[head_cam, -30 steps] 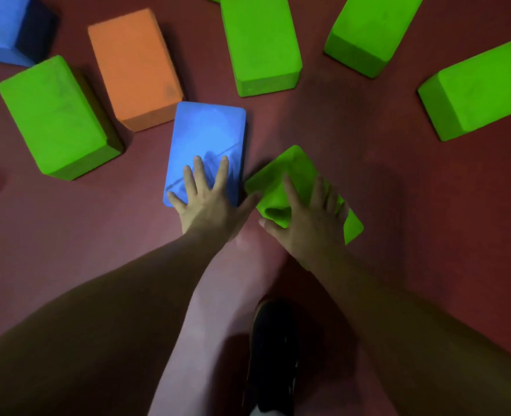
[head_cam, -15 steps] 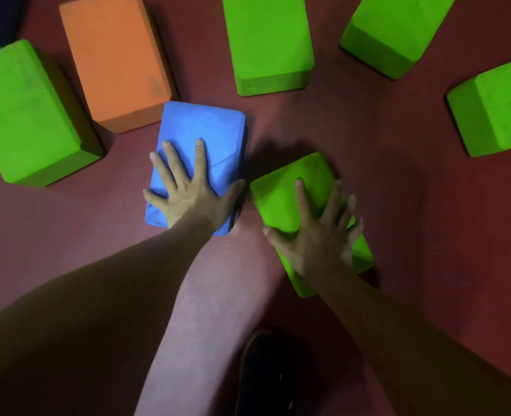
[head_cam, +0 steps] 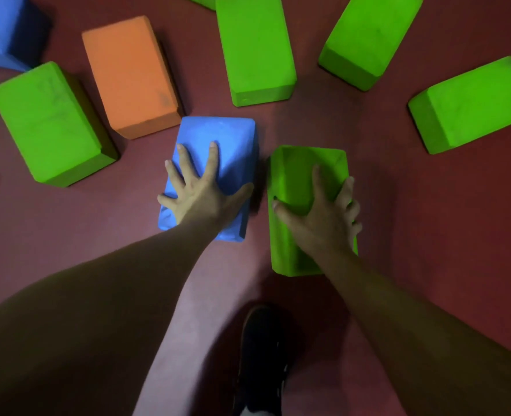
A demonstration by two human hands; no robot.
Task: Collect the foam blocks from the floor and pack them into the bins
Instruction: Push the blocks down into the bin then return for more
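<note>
Green block (head_cam: 296, 175) swung parallel, now at 3 o'clock of blue block (head_cam: 227, 136). Left hand (head_cam: 201, 196) splayed flat on blue; right hand (head_cam: 323, 220) clasps green. Matte foam cuboids.

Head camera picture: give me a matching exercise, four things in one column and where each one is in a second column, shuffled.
Column one
1. left hand
2. right hand
3. orange block
4. dark shoe

Column two
A. on the floor at the bottom of the view, between the two arms
B. on the near green block, fingers over its right edge
C. spread on top of the blue block
D. untouched on the floor, beyond the blue block and to its left

Pairs: 1-C, 2-B, 3-D, 4-A
</note>
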